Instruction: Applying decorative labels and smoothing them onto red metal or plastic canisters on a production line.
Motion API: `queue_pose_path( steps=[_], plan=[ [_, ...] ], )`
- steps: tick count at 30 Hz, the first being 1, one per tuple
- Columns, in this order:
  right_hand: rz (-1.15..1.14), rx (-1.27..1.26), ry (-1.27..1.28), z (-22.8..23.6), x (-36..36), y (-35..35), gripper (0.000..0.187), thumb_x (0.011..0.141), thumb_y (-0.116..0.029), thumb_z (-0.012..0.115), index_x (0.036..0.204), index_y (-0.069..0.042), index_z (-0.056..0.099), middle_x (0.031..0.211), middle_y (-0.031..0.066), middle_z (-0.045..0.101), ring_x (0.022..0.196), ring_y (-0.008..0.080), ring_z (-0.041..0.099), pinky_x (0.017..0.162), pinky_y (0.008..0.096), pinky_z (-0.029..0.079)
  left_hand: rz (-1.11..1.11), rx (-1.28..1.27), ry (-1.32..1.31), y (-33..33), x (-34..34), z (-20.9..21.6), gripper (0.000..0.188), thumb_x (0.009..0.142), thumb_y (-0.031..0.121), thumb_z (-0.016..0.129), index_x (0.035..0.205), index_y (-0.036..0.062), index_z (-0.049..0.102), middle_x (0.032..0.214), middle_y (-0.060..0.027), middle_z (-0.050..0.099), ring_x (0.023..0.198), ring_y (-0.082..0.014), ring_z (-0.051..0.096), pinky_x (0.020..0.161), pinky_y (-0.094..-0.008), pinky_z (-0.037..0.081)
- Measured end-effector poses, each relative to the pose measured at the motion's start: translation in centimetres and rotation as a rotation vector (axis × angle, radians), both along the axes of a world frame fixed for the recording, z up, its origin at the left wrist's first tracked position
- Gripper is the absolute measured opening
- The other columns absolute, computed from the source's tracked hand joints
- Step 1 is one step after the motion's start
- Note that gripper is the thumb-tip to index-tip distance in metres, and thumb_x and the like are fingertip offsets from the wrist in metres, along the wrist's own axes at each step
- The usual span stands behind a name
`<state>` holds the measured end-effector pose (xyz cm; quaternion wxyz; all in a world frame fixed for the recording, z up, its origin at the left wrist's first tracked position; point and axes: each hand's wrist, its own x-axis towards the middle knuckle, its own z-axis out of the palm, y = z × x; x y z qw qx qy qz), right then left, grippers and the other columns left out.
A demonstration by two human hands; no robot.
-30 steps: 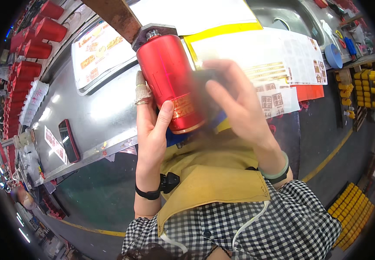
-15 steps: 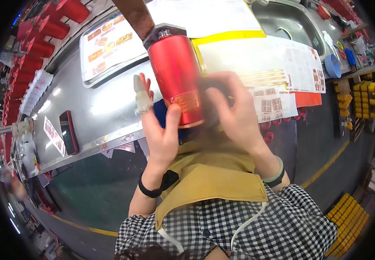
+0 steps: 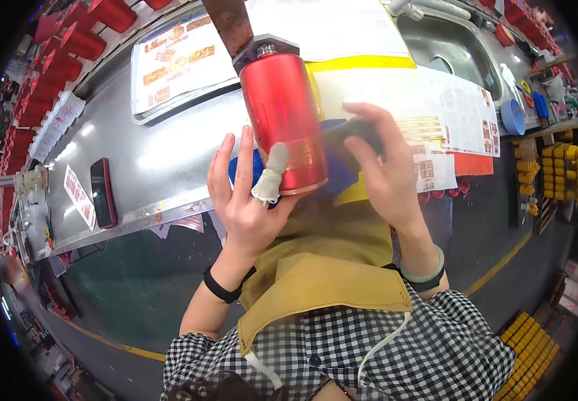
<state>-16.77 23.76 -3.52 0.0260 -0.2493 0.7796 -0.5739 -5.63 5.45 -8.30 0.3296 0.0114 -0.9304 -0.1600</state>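
A glossy red metallic bottle (image 3: 282, 110) lies along a hexagonal metal holder (image 3: 265, 50), its base toward me. Near the base is a gold label (image 3: 300, 155). My left hand (image 3: 245, 204) grips the base end: a finger in a white fabric cover (image 3: 272, 172) presses beside the label, the thumb goes under the base, and other fingers stretch out to the left. Close to the bottle's right side, my right hand (image 3: 389, 174) pinches a dark pad (image 3: 356, 142), blurred by motion. Blue material (image 3: 245, 167) shows behind the bottle on both sides.
A steel bench carries a tray (image 3: 143, 120) with printed sheets, a phone (image 3: 102, 194) and a strip of labels (image 3: 79, 195). More label sheets (image 3: 436, 170) lie to the right, before a sink (image 3: 449, 40) and a blue bowl (image 3: 512, 117). Red containers (image 3: 83, 40) line the far left.
My left hand has shifted from thumb on the label to the covered finger beside it, with the thumb underneath. My right hand and the dark pad have moved slightly right of the bottle.
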Motion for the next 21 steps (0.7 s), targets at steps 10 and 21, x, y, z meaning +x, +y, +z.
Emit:
queue_pose_path(
  steps=[10, 21],
  plan=[
    [0.127, 0.176, 0.724, 1.2, -2.0, -1.0, 0.02, 0.075, -0.004, 0.073, 0.093, -0.012, 0.076, 0.094, -0.0006, 0.075, 0.088, 0.0206, 0.066, 0.083, 0.0349, 0.049, 0.017, 0.205, 0.025, 0.6, 0.3, -0.5, 0.079, 0.069, 0.017, 0.095, 0.139, 0.0001, 0.062, 0.148, -0.0211, 0.058, 0.136, -0.0374, 0.053, 0.11, -0.0457, 0.045],
    [0.274, 0.264, 0.843, 1.3, -1.8, 0.6, 0.028, 0.069, -0.008, 0.071, 0.096, -0.011, 0.076, 0.097, -0.0007, 0.075, 0.089, 0.0206, 0.066, 0.081, 0.0346, 0.048, -0.025, 0.628, -0.027, 1.3, -0.2, 0.6, 0.102, 0.066, 0.011, 0.097, 0.154, 0.0012, 0.045, 0.134, -0.013, 0.06, 0.122, -0.0259, 0.062, 0.104, -0.0366, 0.051]
  ],
)
